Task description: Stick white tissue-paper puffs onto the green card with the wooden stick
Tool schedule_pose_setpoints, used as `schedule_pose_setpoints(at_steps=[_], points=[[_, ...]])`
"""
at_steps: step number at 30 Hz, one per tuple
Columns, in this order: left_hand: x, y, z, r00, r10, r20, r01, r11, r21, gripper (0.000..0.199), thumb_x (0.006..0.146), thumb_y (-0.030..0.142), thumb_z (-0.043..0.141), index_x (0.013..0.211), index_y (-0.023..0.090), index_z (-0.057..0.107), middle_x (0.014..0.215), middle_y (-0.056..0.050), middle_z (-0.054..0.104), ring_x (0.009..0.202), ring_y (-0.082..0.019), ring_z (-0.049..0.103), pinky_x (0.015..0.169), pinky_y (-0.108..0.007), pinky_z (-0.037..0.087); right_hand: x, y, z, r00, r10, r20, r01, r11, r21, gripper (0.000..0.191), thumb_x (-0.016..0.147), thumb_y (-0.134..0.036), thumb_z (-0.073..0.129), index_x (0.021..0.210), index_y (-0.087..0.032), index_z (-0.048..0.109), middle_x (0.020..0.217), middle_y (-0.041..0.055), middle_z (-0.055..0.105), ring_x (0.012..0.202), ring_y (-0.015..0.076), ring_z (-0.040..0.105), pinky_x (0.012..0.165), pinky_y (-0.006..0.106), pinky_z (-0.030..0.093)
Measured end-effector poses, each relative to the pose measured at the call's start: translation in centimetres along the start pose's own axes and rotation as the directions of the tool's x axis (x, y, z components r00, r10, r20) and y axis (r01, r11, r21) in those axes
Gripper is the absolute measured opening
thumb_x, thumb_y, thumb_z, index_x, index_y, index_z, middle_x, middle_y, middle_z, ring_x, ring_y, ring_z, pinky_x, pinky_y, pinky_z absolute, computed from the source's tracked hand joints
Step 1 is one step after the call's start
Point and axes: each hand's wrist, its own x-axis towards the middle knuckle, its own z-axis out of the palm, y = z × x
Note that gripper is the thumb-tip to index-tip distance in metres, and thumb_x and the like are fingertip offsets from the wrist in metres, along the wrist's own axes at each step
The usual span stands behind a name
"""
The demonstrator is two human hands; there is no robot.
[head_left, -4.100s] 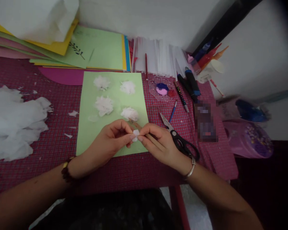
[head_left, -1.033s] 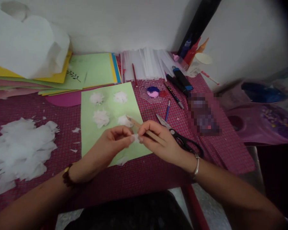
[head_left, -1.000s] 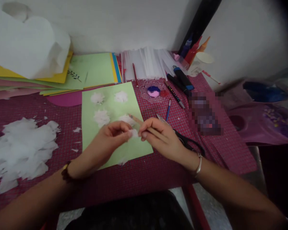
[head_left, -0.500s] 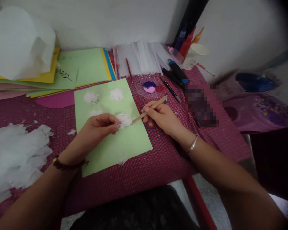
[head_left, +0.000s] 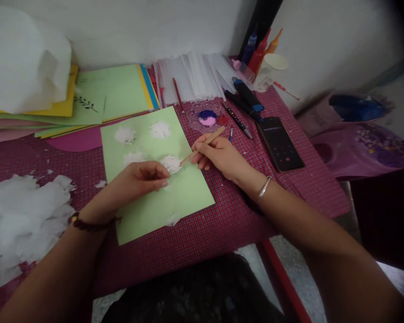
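A light green sheet of paper [head_left: 188, 197] lies on the table, bearing several fluffy clumps of white paper. My right hand [head_left: 220, 157] grips a flat wooden stick [head_left: 207, 140] in its fingers. The stick's lower tip touches the right side of the middle paper clump [head_left: 171, 162]. Just left of that clump, my left hand [head_left: 139, 181] is closed in a pinch, with a small pale paper scrap [head_left: 167, 184] showing at its fingertips. One loose white piece [head_left: 173, 220] rests near the sheet's front edge.
Torn white paper [head_left: 27, 220] is heaped at left. Behind lie coloured sheets [head_left: 121, 89] and clear plastic strips [head_left: 195, 76]. Paint [head_left: 208, 118], a marker [head_left: 237, 120], a blue-black cutter [head_left: 247, 94] and a phone [head_left: 281, 143] are at right. Paint bottles [head_left: 259, 54] stand at the back.
My left fingertips have come away slightly from the middle clump, down and apart from it. The stick has shifted a little left with my right hand. The camera view has shifted slightly.
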Motion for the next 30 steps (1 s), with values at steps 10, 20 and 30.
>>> schedule_pose_setpoints(at_steps=[10,20,30], points=[[0.3,0.3,4.2,0.907,0.189,-0.375,-0.066,0.946,0.318,0.005,0.078,0.022,0.061,0.074,0.02,0.064,0.07,0.0,0.064,0.064,-0.013,0.056,0.059,-0.027,0.043,-0.4,-0.4,0.2,0.999,-0.032,0.002,0.032,0.999,-0.041,0.012,0.093,-0.021,0.055,0.081,-0.02,0.055,0.066,-0.0008,0.069,0.046,0.0073,0.057,0.041,0.019,0.037],[1.3,0.0,4.6,0.839,0.164,-0.518,0.05,0.926,0.374,0.005,0.076,0.018,0.061,0.071,0.02,0.062,0.063,0.001,0.058,0.058,-0.013,0.051,0.051,-0.027,0.037,-2.1,-0.4,0.0,0.983,-0.168,-0.073,0.161,0.983,-0.09,0.02,0.095,-0.032,0.05,0.078,-0.022,0.051,0.062,-0.0018,0.064,0.05,0.0099,0.057,0.049,0.023,0.047],[1.4,-0.3,4.4,0.845,0.151,-0.514,0.036,0.941,0.337,0.006,0.079,0.025,0.063,0.075,0.021,0.066,0.07,0.0,0.065,0.061,-0.013,0.054,0.052,-0.027,0.039,-2.3,0.3,0.6,0.959,-0.28,0.04,0.28,0.923,-0.263,0.016,0.096,-0.031,0.047,0.083,-0.022,0.053,0.069,-0.0017,0.066,0.054,0.0107,0.059,0.055,0.025,0.046]])
